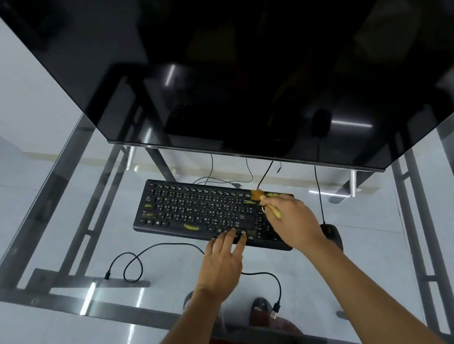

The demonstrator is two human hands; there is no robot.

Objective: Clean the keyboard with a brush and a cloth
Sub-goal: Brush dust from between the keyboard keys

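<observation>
Brush (257, 194) beyond right hand's (294, 220) grip.

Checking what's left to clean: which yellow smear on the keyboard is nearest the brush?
The yellow smear at the keyboard's right end, just below the bristles of the brush held by the right hand; the others lie further left.

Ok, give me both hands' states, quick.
Left hand: open, fingers flat on the keyboard.
Right hand: gripping the brush.
</observation>
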